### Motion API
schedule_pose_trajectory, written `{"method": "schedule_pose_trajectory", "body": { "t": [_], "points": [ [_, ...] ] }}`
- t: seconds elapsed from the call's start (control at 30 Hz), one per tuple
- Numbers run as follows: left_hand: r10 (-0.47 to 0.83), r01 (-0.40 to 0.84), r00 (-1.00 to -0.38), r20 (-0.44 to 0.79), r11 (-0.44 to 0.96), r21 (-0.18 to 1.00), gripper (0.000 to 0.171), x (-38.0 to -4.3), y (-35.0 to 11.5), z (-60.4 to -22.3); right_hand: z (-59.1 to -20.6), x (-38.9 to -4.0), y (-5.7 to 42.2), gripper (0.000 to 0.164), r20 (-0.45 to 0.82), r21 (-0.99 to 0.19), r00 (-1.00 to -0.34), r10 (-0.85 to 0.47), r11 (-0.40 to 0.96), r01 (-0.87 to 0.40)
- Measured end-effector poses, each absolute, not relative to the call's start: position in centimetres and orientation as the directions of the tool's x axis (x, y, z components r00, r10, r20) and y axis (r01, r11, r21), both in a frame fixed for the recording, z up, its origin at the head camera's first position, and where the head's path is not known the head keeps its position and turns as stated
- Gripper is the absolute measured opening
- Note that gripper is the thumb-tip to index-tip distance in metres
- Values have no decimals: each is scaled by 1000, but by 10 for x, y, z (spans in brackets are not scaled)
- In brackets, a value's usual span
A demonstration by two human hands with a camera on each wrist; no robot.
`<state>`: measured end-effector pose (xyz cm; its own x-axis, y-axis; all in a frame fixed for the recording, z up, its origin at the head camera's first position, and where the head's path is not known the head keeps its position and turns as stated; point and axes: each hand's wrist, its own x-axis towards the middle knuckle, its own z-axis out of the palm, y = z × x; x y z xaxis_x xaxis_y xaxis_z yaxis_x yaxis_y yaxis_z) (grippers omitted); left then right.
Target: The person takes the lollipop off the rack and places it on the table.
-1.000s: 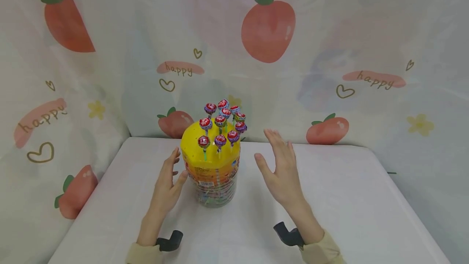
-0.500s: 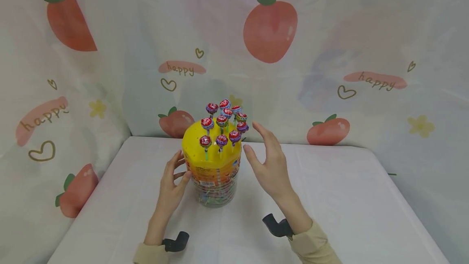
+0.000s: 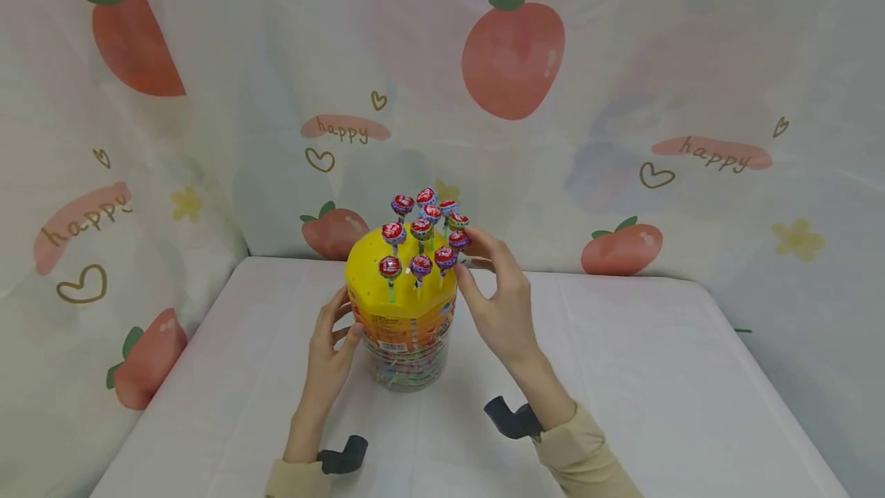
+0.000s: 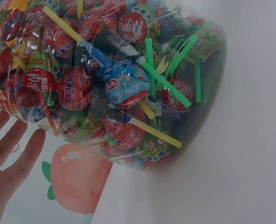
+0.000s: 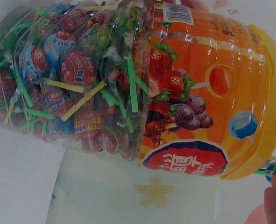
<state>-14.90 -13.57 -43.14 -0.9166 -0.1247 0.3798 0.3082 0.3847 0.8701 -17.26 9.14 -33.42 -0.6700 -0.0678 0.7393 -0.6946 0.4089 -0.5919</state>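
A large plastic candy jar (image 3: 408,329) with an orange label and a yellow lid (image 3: 369,263) stands upright on the table. Several wrapped lollipops (image 3: 421,265) stick up from the lid. My left hand (image 3: 332,356) is at the jar's left side, its thumb toward the front. In the left wrist view its spread fingers (image 4: 28,149) lie against or very near the clear wall. My right hand (image 3: 505,294) is at the lid's right edge. Its thumb and index finger stand apart beside a purple lollipop (image 3: 459,240); whether they touch it is unclear.
Through the clear lower wall, many more lollipops (image 5: 77,67) show inside the jar. A white cloth covers the table (image 3: 643,375). Behind it hangs a backdrop (image 3: 429,37) printed with fruit, flowers and hearts. A black curved piece is on each wrist.
My right hand has moved left, from apart from the jar to the lollipops at its right edge. The left hand has shifted slightly right against the jar. The jar stays put.
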Motion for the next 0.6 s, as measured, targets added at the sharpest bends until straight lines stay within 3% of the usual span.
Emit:
{"method": "schedule_pose_trajectory", "body": {
  "t": [0.6],
  "points": [
    [-169,332,-903,396,314,890,57,-150,-131,-437,-331,-179,86,37,695,-669,-719,-5,360,-650]
  ]
}}
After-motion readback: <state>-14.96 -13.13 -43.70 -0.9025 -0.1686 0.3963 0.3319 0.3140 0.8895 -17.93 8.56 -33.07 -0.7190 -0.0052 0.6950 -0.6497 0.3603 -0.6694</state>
